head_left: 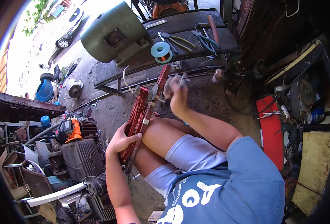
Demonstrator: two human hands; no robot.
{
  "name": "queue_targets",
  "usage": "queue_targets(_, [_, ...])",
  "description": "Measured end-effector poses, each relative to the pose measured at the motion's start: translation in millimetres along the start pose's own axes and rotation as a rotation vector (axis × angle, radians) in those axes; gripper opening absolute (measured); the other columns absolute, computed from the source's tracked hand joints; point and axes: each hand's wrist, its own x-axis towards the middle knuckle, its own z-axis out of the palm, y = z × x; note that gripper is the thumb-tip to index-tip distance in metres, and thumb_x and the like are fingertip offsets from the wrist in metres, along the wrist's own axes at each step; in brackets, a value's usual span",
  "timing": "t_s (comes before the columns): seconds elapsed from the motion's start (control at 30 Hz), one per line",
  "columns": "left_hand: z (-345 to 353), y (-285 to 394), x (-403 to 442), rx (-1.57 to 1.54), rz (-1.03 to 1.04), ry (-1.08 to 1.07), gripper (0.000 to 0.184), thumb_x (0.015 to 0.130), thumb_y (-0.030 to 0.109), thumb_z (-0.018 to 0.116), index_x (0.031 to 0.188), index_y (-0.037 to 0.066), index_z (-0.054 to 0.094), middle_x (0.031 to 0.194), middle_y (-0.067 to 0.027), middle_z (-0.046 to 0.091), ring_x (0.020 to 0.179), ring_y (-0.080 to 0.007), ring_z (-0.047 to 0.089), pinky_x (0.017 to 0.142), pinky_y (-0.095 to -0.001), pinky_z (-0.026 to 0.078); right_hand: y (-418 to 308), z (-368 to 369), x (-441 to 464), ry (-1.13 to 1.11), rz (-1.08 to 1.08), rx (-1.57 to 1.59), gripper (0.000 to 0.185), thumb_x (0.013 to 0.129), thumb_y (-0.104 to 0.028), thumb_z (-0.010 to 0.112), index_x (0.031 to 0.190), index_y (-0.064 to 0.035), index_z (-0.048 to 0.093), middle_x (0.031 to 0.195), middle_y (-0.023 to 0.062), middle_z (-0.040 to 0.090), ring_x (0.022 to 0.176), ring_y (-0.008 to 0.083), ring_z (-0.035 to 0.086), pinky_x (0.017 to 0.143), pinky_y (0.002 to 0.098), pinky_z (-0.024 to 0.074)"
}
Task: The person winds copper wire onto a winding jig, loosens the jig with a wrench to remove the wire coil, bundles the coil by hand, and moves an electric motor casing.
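A bundle of red-brown copper wire (pixel 136 112) is wound lengthwise on a narrow winding frame (pixel 147 121), which leans over my bare legs. My left hand (pixel 123 140) is closed round the lower part of the wire bundle, its thumb across the near side. A red bar (pixel 162 79) sticks up at the frame's upper end. Just right of that end, my right hand (pixel 175 92) is curled and smeared by motion. Something pale and metallic shows at its fingers, too blurred to name.
On the dark bench (pixel 187 26) are a green motor housing (pixel 114 30), a wire spool (pixel 161 50), pliers (pixel 178 41) and a hammer (pixel 213 31). A spray can (pixel 218 75) stands on the floor. Motor parts (pixel 83 158) crowd the left; a red panel (pixel 270 130) lies right.
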Motion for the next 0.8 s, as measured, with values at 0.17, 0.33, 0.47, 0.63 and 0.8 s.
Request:
queue_targets(0.17, [-2, -6, 1, 0.048, -0.013, 0.004, 0.066, 0.081, 0.03, 0.088, 0.126, -0.006, 0.056, 0.1, -0.0105, 0.07, 0.086, -0.0171, 0.066, 0.081, -0.034, 0.054, -10, -35, -49, -0.818, -0.505, -0.58, 0.017, 0.08, -0.012, 0.066, 0.077, -0.0063, 0.05, 0.076, 0.0087, 0.049, 0.071, 0.0277, 0.053, 0.071, 0.04, 0.0433])
queue_targets(0.33, [-4, -2, -5, -0.006, -0.05, -0.033, 0.065, 0.082, 0.03, 0.087, 0.127, -0.006, 0.056, 0.1, -0.0114, 0.07, 0.085, -0.0178, 0.066, 0.08, -0.0339, 0.054, -46, -44, -57, -0.822, -0.439, -0.535, 0.016, 0.079, -0.006, 0.068, 0.077, -0.0057, 0.052, 0.069, 0.009, 0.047, 0.063, 0.0283, 0.053, 0.061, 0.0381, 0.0427])
queue_targets(0.47, [-6, 3, -2, -0.022, -0.079, -0.059, 0.068, 0.08, 0.032, 0.087, 0.128, -0.007, 0.057, 0.107, -0.0129, 0.07, 0.095, -0.0197, 0.065, 0.09, -0.0353, 0.052, -37, -33, -18, 0.048, 0.351, -0.039, 0.04, 0.107, -0.028, 0.052, 0.071, -0.0158, 0.038, 0.06, -0.0042, 0.034, 0.05, 0.0083, 0.028, 0.047, 0.0277, 0.0229])
queue_targets(0.63, [-5, 12, 1, -0.116, -0.124, -0.126, 0.072, 0.08, 0.033, 0.088, 0.131, -0.006, 0.056, 0.11, -0.012, 0.069, 0.098, -0.0199, 0.064, 0.094, -0.036, 0.051, 10, -67, 68, 0.309, 0.67, 0.53, 0.044, 0.1, -0.044, 0.049, 0.064, -0.0207, 0.036, 0.051, -0.0058, 0.023, 0.04, 0.0111, 0.023, 0.042, 0.03, 0.0162])
queue_targets(0.8, [-6, 0, 8, -0.105, -0.075, -0.094, 0.075, 0.078, 0.033, 0.09, 0.132, -0.007, 0.056, 0.111, -0.0125, 0.069, 0.1, -0.0196, 0.063, 0.095, -0.036, 0.05, 35, -79, 80, 0.379, 0.814, 0.644, 0.048, 0.1, -0.045, 0.049, 0.06, -0.0213, 0.035, 0.05, -0.0069, 0.024, 0.04, 0.0103, 0.022, 0.042, 0.0285, 0.0149])
